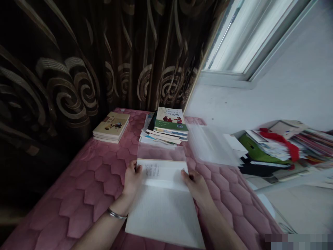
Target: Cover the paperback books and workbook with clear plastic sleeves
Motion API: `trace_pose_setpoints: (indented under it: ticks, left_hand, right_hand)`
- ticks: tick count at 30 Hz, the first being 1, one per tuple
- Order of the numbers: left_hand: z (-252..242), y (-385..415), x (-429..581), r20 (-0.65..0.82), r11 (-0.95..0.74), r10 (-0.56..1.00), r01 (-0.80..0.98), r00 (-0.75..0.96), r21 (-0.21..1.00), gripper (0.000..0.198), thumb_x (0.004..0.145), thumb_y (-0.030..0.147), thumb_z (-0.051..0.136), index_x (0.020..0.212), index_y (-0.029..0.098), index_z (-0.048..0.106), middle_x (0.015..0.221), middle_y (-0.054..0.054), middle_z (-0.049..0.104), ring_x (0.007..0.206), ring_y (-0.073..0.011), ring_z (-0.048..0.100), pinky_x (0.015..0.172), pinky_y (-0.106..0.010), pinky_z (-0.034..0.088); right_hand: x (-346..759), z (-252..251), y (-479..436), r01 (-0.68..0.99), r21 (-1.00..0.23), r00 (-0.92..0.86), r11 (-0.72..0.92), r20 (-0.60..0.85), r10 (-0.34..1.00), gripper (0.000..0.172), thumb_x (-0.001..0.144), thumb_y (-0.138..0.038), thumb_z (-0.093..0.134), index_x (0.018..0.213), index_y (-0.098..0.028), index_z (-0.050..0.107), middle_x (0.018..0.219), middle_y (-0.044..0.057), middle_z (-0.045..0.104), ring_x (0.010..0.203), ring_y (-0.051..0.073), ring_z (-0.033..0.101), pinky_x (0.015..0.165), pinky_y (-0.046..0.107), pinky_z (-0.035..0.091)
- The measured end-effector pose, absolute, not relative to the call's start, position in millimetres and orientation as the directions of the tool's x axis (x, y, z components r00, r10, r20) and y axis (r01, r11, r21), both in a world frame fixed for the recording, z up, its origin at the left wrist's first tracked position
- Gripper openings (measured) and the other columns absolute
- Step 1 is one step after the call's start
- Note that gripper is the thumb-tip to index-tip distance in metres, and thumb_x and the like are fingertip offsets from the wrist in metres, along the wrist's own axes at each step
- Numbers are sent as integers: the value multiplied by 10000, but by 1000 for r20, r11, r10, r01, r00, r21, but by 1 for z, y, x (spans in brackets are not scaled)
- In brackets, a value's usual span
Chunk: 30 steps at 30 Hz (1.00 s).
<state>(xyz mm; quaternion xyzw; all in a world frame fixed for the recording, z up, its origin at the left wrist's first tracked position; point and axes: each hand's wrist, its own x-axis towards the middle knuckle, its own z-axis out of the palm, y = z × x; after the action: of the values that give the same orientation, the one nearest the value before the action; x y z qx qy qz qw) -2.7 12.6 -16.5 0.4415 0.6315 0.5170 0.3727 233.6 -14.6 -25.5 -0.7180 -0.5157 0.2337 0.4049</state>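
Note:
A book (163,213) with a pale, blank lower part faces me, held low over the pink quilted surface. Some printed text shows near its far end. A clear plastic book cover (161,152) lies over that end and sticks out beyond it. My left hand (132,178) grips the left edge, thumb on top and fingers curled underneath. On the opposite edge, my right hand (195,184) pinches the book and cover in the same way. The fingertips below the book are hidden.
A pink quilted mattress (85,208) lies beneath. Beyond my hands are a stack of books (171,121), a smaller book pile (111,126) on the left and clear plastic sheets (210,144) on the right. A cluttered shelf (273,149) stands farther right; a dark curtain (125,52) hangs behind.

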Motion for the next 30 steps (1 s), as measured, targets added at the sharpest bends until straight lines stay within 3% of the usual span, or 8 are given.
trace_pose_setpoints:
  ticks: [5, 9, 13, 20, 26, 30]
  left_hand:
    - [-20, 14, -4, 2, 59, 939, 167, -344, 984, 119, 688, 227, 558, 800, 189, 558, 705, -4, 643, 695, -161, 614, 689, -273, 459]
    - [-20, 16, -6, -7, 19, 956, 38, -292, 999, 142, 641, 232, 568, 776, 186, 573, 761, -16, 665, 763, -173, 619, 732, -285, 465]
    - [-18, 16, -6, -49, 45, 971, -20, -232, 999, 200, 591, 192, 584, 790, 173, 578, 750, -19, 674, 728, -168, 624, 721, -288, 474]
    - [-15, 14, -3, -60, 67, 955, 14, -290, 998, 178, 626, 190, 579, 801, 178, 551, 724, -13, 658, 708, -158, 620, 697, -273, 458]
    - [-19, 12, -2, 3, 23, 944, 76, -330, 997, 141, 653, 238, 587, 775, 188, 538, 673, 21, 604, 658, -147, 575, 667, -268, 433]
    - [-21, 14, -4, -14, 12, 958, -9, -286, 1000, 175, 636, 243, 590, 799, 190, 552, 756, 1, 632, 742, -158, 590, 720, -280, 443]
  right_hand:
    - [222, -19, -19, 596, -788, 406, -155, 129, 905, 392, 761, -590, 411, 565, -256, 350, 481, -37, 395, 474, 143, 403, 469, 278, 272]
    - [220, -20, -20, 598, -785, 435, -160, 150, 888, 373, 771, -578, 404, 591, -253, 380, 520, -22, 442, 505, 160, 447, 487, 287, 308]
    - [225, -13, -21, 563, -803, 417, -196, 72, 906, 392, 759, -598, 416, 612, -236, 447, 547, 2, 506, 542, 183, 497, 506, 296, 352]
    - [231, 9, -24, 396, -878, 392, -269, -103, 914, 309, 674, -510, 514, 566, -222, 534, 556, 23, 571, 588, 211, 550, 506, 294, 378]
    - [233, -5, -20, 410, -895, 376, -177, -11, 927, 425, 667, -588, 564, 493, -212, 468, 493, -9, 468, 510, 147, 432, 463, 265, 303]
    - [229, -14, -19, 455, -883, 392, -115, 82, 916, 466, 700, -627, 523, 501, -216, 437, 487, -21, 424, 501, 136, 399, 464, 266, 286]
